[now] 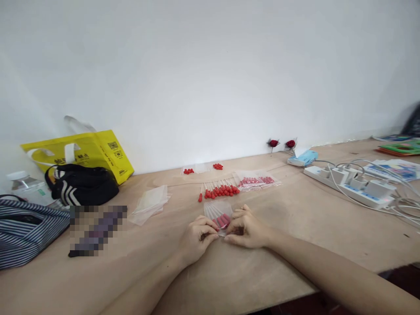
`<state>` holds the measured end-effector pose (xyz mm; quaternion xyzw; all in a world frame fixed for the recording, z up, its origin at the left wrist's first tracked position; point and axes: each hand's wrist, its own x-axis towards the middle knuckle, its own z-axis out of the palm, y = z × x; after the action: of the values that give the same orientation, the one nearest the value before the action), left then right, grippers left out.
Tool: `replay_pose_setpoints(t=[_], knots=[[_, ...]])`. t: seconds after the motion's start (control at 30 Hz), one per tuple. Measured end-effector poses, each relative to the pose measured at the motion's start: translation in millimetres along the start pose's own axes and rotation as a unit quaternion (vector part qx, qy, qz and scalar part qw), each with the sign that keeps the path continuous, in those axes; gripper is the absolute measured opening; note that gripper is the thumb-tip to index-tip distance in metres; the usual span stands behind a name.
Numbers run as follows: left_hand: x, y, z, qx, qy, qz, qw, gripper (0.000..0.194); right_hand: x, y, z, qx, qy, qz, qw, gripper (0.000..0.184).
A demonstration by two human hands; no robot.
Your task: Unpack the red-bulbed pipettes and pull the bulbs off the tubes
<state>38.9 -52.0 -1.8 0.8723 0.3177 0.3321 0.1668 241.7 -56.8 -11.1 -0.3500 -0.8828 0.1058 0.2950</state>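
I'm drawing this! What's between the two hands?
In the head view, a clear bag with red-tipped sticks inside lies between the left hand and right hand.

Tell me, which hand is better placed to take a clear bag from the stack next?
Probably the left hand: the stack of clear bags lies out to its left, farther from the right hand. Both are busy at the bag of red-tipped sticks, though.
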Motion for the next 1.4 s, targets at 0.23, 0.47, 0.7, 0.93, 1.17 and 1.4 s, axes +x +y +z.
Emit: replay_pose_setpoints(t=[0.23, 0.47, 0.7, 0.93, 1.17, 1.4], knots=[[3, 0, 1.1, -0.026, -0.001, -0.113, 0.993, 0.009, 5, -2, 3, 0.044, -0.018, 0.060, 0.997, 0.018], [2, -5, 2.4, -0.055, 0.010, -0.146, 0.988, 0.008, 8, -4, 8, 0.040, -0.018, 0.082, 0.996, 0.017], [-1, -3, 1.4, -0.010, 0.023, -0.089, 0.996, 0.005, 9, -9, 4, -0.017, -0.023, 0.062, 0.998, 0.010], [0, -1, 1.1, 0.116, 0.052, 0.159, 0.979, 0.011, 10, -11, 5, 0.016, -0.016, 0.096, 0.995, 0.010], [3, -7, 4.5, 0.100, 0.072, 0.168, 0.978, 0.013, 9, -11, 4, 0.003, -0.016, 0.078, 0.997, 0.008], [2, -5, 2.8, 0.087, 0.031, 0.117, 0.989, 0.018, 10, -16, 9, -0.036, -0.006, 0.061, 0.997, 0.012]])
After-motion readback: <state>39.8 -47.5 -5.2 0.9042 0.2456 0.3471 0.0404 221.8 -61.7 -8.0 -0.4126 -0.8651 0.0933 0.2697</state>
